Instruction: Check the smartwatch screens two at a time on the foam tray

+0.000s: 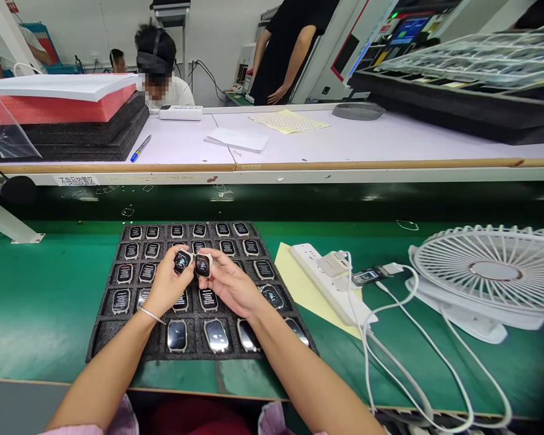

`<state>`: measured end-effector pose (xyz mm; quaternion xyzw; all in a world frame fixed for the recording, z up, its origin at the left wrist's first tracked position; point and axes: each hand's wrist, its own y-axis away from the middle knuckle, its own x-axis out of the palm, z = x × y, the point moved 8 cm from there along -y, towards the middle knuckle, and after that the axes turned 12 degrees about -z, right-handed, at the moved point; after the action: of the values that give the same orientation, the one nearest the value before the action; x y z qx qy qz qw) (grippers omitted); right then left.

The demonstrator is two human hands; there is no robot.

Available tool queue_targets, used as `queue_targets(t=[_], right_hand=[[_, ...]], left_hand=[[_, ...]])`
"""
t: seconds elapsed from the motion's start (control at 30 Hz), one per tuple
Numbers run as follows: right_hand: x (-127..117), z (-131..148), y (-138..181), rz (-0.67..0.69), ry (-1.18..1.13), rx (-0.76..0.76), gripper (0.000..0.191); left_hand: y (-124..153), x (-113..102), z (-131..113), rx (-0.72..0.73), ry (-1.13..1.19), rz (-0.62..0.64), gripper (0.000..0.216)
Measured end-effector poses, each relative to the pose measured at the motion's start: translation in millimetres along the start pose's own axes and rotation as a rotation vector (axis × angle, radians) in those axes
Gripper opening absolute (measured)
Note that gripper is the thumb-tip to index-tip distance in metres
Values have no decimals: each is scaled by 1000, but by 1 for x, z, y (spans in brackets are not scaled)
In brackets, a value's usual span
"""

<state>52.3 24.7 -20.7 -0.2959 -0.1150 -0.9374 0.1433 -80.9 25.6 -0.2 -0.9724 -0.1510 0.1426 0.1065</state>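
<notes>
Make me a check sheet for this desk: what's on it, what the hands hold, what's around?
Surface: green mat, foam tray on it.
Job's things: watches in tray pockets; left watch, right watch lifted.
Clutter: yellow sheet, power strip, fan.
Grips: left hand shut on left watch; right hand on right watch.
Cables: white cables trail from strip across mat.
Surroundings: shelf with pen, papers; seated person, standing person beyond.

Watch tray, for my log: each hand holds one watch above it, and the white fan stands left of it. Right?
No: the head view shows the white fan right of the watch tray. The left hand and right hand each hold one watch.
</notes>
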Motion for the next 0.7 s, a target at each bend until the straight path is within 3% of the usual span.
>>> queue_targets(t=[0.7], right_hand=[[2, 1, 2, 10, 27, 5, 36]], left_hand=[[0, -2, 3, -31, -13, 19, 34]])
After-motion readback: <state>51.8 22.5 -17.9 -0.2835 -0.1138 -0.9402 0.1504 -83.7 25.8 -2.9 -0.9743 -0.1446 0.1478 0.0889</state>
